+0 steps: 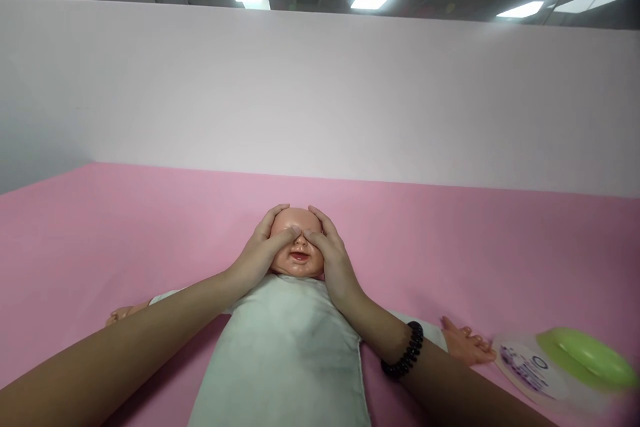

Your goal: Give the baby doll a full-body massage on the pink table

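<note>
We see the doll [298,219] lying face up on the pink table [430,233], arms spread, in a white garment [295,347]. The left hand [257,250] and right hand [337,257] hold its head between them, each grip partly closed, fingers curved along the sides, thumbs across the eyes. We see a green-lidded container [535,367] just beside the doll's outstretched fingers.

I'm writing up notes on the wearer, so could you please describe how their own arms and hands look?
The left forearm and right forearm show no sleeves. The left hand and right hand are ungloved, with no rings visible. Near the right wrist is a black bracelet with a ridged, beaded or coiled look.
</note>
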The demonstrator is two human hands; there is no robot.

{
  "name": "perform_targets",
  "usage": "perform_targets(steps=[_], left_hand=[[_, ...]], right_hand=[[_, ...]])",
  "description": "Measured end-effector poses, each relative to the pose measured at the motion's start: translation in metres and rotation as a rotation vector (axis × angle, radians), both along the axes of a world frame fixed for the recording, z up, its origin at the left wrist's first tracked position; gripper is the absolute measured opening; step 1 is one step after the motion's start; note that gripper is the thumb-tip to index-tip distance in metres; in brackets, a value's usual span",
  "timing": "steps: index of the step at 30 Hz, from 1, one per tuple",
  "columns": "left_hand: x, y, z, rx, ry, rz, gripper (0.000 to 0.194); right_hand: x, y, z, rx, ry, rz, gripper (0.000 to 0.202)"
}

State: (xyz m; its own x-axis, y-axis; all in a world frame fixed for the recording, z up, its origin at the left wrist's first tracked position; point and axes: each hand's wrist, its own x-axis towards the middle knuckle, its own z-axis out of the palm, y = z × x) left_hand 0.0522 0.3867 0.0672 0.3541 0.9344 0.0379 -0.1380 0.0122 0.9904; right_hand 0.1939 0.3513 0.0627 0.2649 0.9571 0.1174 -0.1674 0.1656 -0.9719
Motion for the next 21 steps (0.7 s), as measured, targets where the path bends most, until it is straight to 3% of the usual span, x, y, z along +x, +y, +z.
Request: perform_targets(steps=[6,14,21], left_hand=[[0.000,-0.003,0.004,-0.015,-0.019,-0.008,0.060],[0.004,0.002,0.003,0.008,0.048,0.065,0.055],[0.001,-0.001,0.002,-0.008,-0.016,0.007,0.061]], right_hand=[[0.000,-0.001,0.002,-0.002,-0.008,-0.015,0.065],[0.004,0.005,-0.009,0.060,0.005,-0.009,0.058],[0.002,0.001,-0.002,0.022,0.006,0.000,0.063]])
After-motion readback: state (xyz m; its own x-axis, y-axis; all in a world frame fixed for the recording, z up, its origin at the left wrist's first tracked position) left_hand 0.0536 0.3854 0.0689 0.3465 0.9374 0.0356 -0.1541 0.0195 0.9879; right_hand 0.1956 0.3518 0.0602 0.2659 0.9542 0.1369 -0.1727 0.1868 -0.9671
